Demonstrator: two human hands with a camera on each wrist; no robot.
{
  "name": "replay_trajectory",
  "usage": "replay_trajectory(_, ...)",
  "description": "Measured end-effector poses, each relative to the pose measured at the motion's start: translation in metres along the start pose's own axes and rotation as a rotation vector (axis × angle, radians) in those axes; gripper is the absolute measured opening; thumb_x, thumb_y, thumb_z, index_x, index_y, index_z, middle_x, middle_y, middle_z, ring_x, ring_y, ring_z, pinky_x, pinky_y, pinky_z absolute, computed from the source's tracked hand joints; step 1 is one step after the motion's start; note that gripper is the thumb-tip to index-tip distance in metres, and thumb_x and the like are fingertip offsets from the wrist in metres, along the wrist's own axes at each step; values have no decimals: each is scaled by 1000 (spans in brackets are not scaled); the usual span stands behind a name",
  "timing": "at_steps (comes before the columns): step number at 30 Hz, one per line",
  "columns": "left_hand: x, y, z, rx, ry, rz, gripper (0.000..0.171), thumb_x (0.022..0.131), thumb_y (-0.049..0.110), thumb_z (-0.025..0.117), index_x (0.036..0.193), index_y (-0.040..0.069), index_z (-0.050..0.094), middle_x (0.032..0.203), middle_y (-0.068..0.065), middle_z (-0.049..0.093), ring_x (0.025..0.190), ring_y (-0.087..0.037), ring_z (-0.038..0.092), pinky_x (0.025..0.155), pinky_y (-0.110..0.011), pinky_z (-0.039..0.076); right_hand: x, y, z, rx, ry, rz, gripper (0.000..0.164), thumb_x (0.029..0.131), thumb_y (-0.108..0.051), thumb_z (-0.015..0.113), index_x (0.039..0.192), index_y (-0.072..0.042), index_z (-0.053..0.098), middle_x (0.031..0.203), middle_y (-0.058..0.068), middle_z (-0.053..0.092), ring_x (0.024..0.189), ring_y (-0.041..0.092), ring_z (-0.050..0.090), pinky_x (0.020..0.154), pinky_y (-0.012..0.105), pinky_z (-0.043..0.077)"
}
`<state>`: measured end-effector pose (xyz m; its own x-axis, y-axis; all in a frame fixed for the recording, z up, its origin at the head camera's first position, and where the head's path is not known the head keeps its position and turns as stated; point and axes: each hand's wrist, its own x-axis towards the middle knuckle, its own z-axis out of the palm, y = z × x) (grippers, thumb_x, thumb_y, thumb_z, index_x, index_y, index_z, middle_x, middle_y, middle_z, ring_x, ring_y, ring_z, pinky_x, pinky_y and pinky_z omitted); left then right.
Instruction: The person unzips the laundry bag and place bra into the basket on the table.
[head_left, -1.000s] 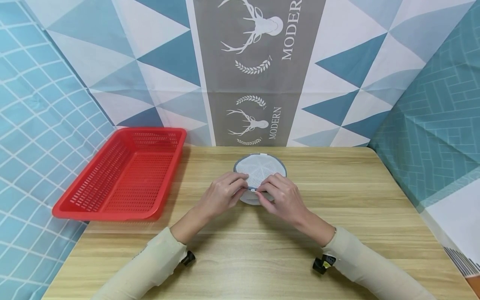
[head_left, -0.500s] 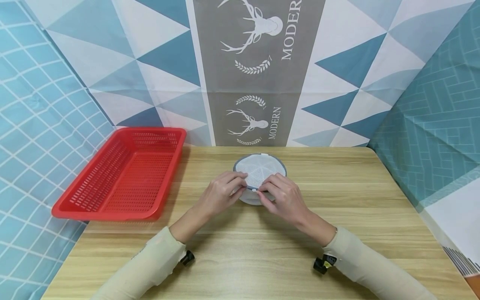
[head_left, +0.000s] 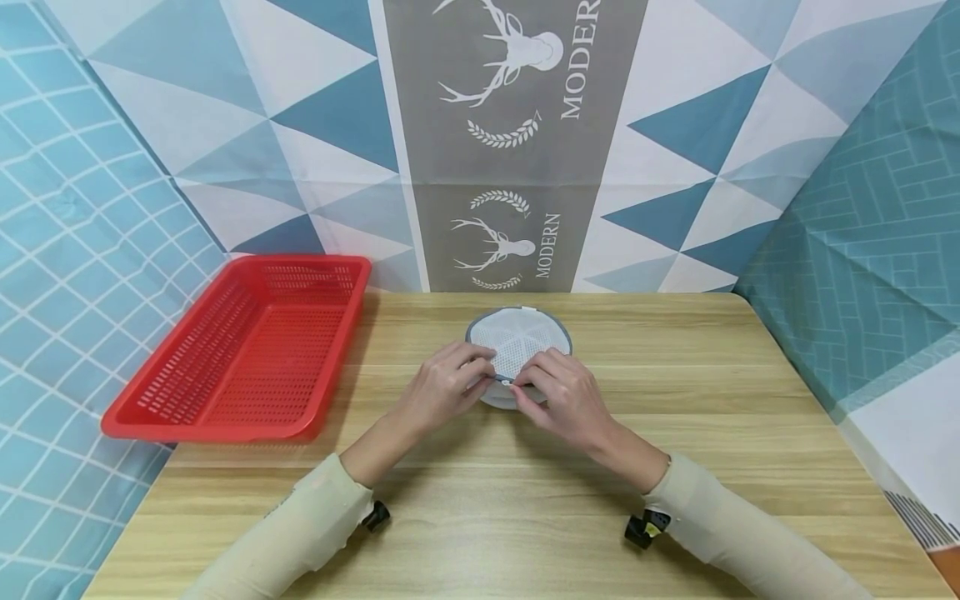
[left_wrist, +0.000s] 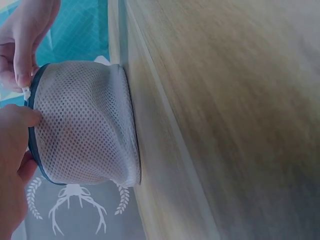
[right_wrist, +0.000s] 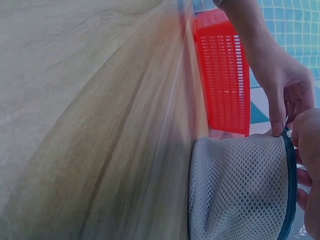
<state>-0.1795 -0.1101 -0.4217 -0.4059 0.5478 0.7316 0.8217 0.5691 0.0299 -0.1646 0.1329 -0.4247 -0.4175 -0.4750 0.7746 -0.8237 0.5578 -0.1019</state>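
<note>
A round white mesh laundry bag (head_left: 519,337) with a dark blue zipped rim stands upright near the back middle of the table. Its mesh side wall (left_wrist: 80,122) bulges softly in the left wrist view. My left hand (head_left: 448,382) pinches the front of the rim between thumb and fingers. Close beside it, my right hand (head_left: 567,392) pinches the small white zipper pull (left_wrist: 26,93) at the same edge. The top panel looks closed over in the head view. Fingertips hide part of the rim.
A red perforated plastic basket (head_left: 330,400) stands at the left on the wooden table (head_left: 510,517). Patterned cloth (head_left: 510,150) hangs behind the table, with more cloth along both sides. Each sleeved forearm carries a black wrist device (head_left: 647,527).
Almost nothing differs. Both hands keep their places at the front rim of the bag, with only a very slight shift of the zipper pull and fingers.
</note>
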Motion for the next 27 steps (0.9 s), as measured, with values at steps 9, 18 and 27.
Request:
replay_trajectory(9,-1,0,-1,0,-23,-3,21,86,2,94,93,9,75,115,-12,85,105,-28,83,93,-38,72,0,1,-1,14,5,-1,14,84,-6,90,88,-10,77,89,1,76,82,17,69,68,31,58)
replay_trajectory(18,-3,-1,-1,-5,-10,-12,21,85,0,94,94,8,76,115,-13,86,105,-29,84,95,-39,72,2,0,-1,19,17,4,13,84,-6,89,89,-10,78,90,1,77,82,17,70,69,31,60)
replay_trajectory(27,0,-2,1,15,16,3,27,81,8,101,96,10,78,113,-9,84,103,-25,82,91,-37,71,3,0,0,20,23,2,12,84,-6,89,87,-10,77,88,1,76,81,18,69,68,32,58)
